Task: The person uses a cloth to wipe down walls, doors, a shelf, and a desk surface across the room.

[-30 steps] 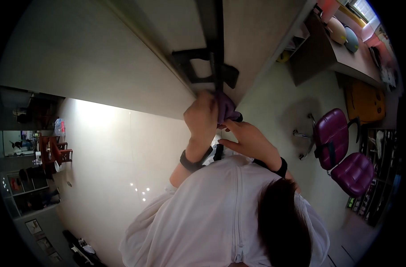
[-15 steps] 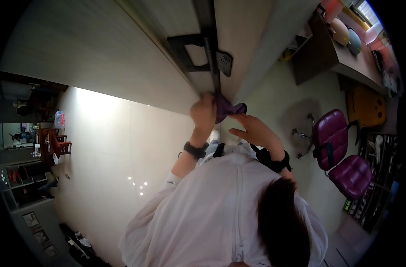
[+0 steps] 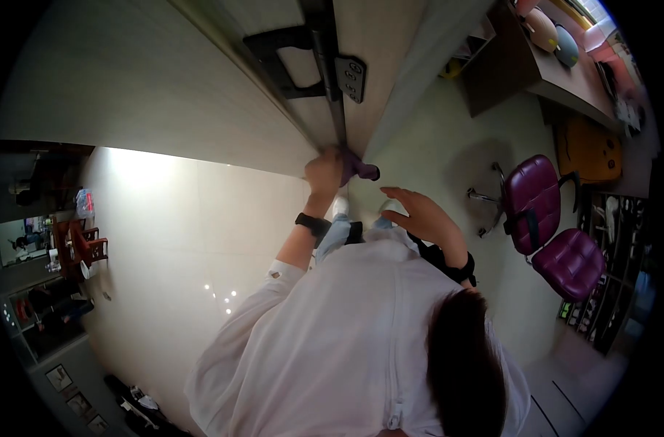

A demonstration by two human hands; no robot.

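A purple cloth (image 3: 357, 170) is bunched in my left hand (image 3: 323, 173), whose fingers are wrapped round it. That hand presses in close to the narrow gap at the edge of the pale door (image 3: 164, 87); its fingertips are partly hidden. The cloth's loose end hangs out to the right. My right hand (image 3: 423, 213) is held apart from the cloth, lower and to the right, fingers stretched out and nothing in it. Above both hands, a black metal hinge (image 3: 321, 62) joins the door to a pale frame (image 3: 375, 54).
To the right stands a purple swivel chair (image 3: 539, 197), with a wooden desk (image 3: 536, 73) behind it. An orange suitcase-like object (image 3: 587, 149) is under the desk. Shelves (image 3: 609, 269) line the far right. Red-brown wooden furniture (image 3: 84, 244) stands across the shiny floor (image 3: 179, 233).
My right hand has come away from the cloth to the right. The left hand keeps its hold at the door edge. The whole view has shifted slightly.
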